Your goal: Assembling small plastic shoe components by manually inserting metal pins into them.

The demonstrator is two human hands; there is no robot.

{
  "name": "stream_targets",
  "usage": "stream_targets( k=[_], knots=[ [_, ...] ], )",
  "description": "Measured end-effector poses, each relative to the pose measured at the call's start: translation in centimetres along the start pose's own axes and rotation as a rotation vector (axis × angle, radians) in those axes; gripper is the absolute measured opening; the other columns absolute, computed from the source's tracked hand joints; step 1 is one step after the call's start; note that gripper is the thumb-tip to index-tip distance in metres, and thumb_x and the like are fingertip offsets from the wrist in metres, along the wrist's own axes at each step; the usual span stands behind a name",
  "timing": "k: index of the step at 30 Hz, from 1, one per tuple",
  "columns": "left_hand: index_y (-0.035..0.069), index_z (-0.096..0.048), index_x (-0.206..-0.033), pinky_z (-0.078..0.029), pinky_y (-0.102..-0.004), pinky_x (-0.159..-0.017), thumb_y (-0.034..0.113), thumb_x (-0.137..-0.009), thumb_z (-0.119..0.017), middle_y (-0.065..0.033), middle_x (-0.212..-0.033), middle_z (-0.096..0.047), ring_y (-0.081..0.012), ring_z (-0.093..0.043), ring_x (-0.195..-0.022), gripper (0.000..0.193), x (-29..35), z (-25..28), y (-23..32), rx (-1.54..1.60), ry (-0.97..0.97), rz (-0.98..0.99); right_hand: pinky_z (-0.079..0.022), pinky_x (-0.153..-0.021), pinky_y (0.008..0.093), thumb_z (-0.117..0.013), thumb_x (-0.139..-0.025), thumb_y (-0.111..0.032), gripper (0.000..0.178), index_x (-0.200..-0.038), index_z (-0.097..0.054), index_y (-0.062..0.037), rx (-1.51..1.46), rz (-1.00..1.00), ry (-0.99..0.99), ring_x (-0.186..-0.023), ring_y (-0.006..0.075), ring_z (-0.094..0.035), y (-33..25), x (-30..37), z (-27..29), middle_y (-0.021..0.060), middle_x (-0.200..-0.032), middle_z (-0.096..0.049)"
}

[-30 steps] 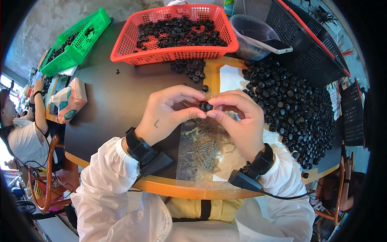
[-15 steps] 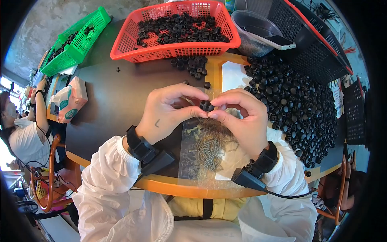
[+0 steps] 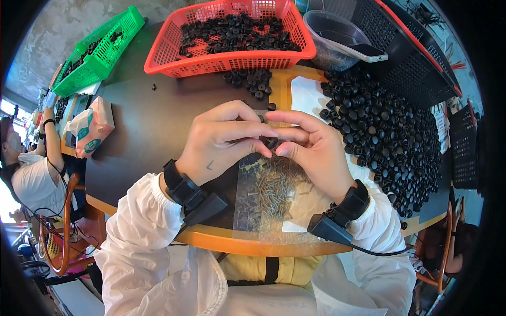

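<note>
My left hand (image 3: pixel 224 138) and my right hand (image 3: pixel 315 150) meet over the middle of the table. Between their fingertips is a small black round plastic cap (image 3: pixel 271 142), mostly hidden by the fingers. My left thumb and fingers pinch it from one side; my right thumb and bent fingers close on it from the other, the right index finger stretched above. Below the hands, loose metal screws (image 3: pixel 271 197) lie on a clear plastic bag (image 3: pixel 245 218). A large heap of black round caps (image 3: pixel 387 139) spreads to the right.
A red basket (image 3: pixel 232 68) of black parts stands at the back, with small black discs (image 3: pixel 257 81) before it. Beside it are a clear tub (image 3: pixel 329 58) with a phone (image 3: pixel 366 51) on top and a black crate (image 3: pixel 406 60). Left are a tissue pack (image 3: pixel 97 129), a green basket (image 3: pixel 105 58) and another person (image 3: pixel 39 181).
My fingers have shifted around the black cap, and my left fingers now cover more of it. The right index finger has lifted and straightened.
</note>
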State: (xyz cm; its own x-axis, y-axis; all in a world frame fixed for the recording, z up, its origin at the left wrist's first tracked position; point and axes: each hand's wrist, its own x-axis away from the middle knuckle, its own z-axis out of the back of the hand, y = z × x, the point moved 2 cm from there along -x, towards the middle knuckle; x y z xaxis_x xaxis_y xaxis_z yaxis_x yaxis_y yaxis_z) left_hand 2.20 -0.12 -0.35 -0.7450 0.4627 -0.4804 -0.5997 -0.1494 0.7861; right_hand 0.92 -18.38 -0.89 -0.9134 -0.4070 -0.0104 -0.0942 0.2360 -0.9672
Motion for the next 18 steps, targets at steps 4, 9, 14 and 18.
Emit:
stream_targets(
  k=[4,9,14,18],
  knots=[
    [0.001,-0.071,-0.100,-0.058,-0.0259,-0.066,-0.017,-0.072,-0.067,-0.0075,-0.090,-0.056,-0.0161,-0.064,-0.078,0.033,0.2,-0.2,0.1,-0.047,-0.009,-0.066,-0.051,-0.085,0.0232,-0.054,-0.083,0.013,0.039,-0.121,-0.057,0.0056,0.024,-0.014,0.002,-0.098,0.0136,-0.064,0.0,0.1,-0.1,0.0098,-0.111,-0.065],
    [-0.005,-0.068,-0.100,-0.058,-0.0293,-0.066,-0.011,-0.076,-0.065,-0.0105,-0.089,-0.057,-0.0202,-0.065,-0.075,0.024,0.2,-0.7,1.4,0.041,-0.004,-0.038,-0.052,-0.084,0.0239,-0.052,-0.082,0.015,0.035,-0.115,-0.061,0.0070,0.113,-0.011,0.060,-0.094,0.0142,-0.065,0.2,0.5,-0.1,0.0116,-0.106,-0.067],
    [-0.002,-0.068,-0.095,-0.053,-0.0271,-0.062,-0.005,-0.074,-0.066,-0.0081,-0.082,-0.058,-0.0190,-0.065,-0.071,0.021,0.6,-0.5,1.1,-0.207,0.020,-0.133,-0.053,-0.079,0.0235,-0.055,-0.079,0.016,0.034,-0.110,-0.064,0.0068,0.089,-0.007,0.053,-0.087,0.0130,-0.066,0.3,0.3,-0.3,0.0113,-0.100,-0.069],
    [0.001,-0.069,-0.096,-0.053,-0.0273,-0.064,-0.003,-0.072,-0.066,-0.0066,-0.082,-0.058,-0.0181,-0.064,-0.072,0.024,0.3,-0.4,1.3,-0.264,0.011,-0.176,-0.054,-0.078,0.0245,-0.058,-0.080,0.014,0.031,-0.110,-0.064,0.0070,0.168,0.004,0.114,-0.085,0.0143,-0.067,-0.2,0.5,-0.5,0.0119,-0.099,-0.069]
  ],
)
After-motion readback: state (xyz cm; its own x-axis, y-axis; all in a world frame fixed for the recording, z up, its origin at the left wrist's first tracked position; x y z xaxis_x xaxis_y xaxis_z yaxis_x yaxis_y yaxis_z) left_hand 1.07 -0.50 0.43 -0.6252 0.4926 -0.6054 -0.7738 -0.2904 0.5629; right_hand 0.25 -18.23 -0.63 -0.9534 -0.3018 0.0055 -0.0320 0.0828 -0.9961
